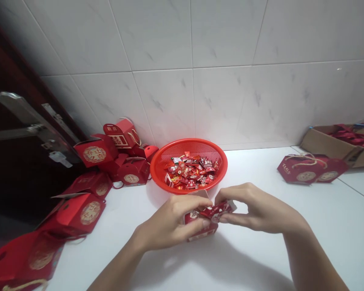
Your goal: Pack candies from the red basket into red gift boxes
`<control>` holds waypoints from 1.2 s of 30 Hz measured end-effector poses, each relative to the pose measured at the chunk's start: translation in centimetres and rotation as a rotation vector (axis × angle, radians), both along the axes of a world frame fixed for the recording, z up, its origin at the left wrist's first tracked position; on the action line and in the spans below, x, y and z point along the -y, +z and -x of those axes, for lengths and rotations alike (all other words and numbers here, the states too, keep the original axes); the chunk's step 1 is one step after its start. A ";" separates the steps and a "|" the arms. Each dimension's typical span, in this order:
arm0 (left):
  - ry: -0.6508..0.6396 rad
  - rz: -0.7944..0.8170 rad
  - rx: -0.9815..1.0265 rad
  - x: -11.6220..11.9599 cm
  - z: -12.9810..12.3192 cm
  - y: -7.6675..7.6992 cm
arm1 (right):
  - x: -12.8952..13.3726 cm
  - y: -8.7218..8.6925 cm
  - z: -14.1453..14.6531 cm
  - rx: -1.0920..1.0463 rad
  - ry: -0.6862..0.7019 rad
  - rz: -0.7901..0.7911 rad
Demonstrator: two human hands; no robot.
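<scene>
In front of the basket stands a small red candy box [202, 234] with a gold-and-white print, its flap raised at the back. My left hand [172, 222] closes around its upper part, thumb at the near side and fingers over the top. Pinched between the thumb and fingertips of my right hand [255, 208] are red wrapped candies [218, 211], right at the box's opening; how many is unclear. The left fingertips touch these wrappers too. The inside of the box is hidden by my hands. Just behind sits a red plastic basket [223, 171] holding many wrapped candies [191, 171].
Several red boxes [81, 214] with gold emblems line the left side, some stacked near the wall. To the right, two closed red boxes [305, 171] with rope handles stand by a cardboard carton [330, 143] of red items. A dark door with a handle [21, 131] is at left.
</scene>
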State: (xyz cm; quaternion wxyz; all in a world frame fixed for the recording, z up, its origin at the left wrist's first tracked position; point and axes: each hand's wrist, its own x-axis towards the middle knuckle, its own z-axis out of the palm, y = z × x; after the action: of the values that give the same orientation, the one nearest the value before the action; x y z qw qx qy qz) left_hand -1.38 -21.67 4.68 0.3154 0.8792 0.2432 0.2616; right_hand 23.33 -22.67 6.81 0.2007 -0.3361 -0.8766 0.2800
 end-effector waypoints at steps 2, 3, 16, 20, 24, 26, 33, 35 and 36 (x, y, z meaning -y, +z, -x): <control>-0.040 -0.028 -0.052 0.2 -0.1 -0.1 | 0.1 0.0 0.0 0.034 0.025 0.035; -0.054 -0.045 -0.071 0.3 -0.1 -0.1 | 0.1 0.0 0.0 0.042 0.034 0.044; 0.207 0.029 0.064 -1.1 1.4 0.0 | -0.8 -0.9 1.7 -0.253 -0.134 0.053; 0.347 0.083 0.088 -1.4 1.9 0.1 | -1.0 -1.5 2.6 -0.372 -0.208 0.091; 0.370 0.120 0.066 -1.6 2.7 0.5 | -1.3 -1.6 2.8 -0.461 -0.242 0.156; 0.362 0.102 0.030 -1.6 3.1 0.8 | -1.6 -1.6 2.8 -0.508 -0.229 0.209; 0.262 0.025 -0.144 -1.1 3.6 1.6 | -1.8 -1.5 2.7 -0.496 -0.197 0.238; 0.265 0.022 -0.242 -0.7 3.3 1.4 | -1.7 -1.5 2.5 -0.427 -0.170 0.167; 0.271 0.030 -0.295 -0.5 3.2 1.3 | -1.6 -1.5 2.5 -0.382 -0.139 0.136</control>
State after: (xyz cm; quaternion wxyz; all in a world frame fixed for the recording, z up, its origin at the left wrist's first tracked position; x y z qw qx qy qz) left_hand -4.53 -21.17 5.97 0.2513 0.8623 0.4069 0.1664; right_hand 20.88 -21.07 5.33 0.3586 -0.3496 -0.7763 0.3827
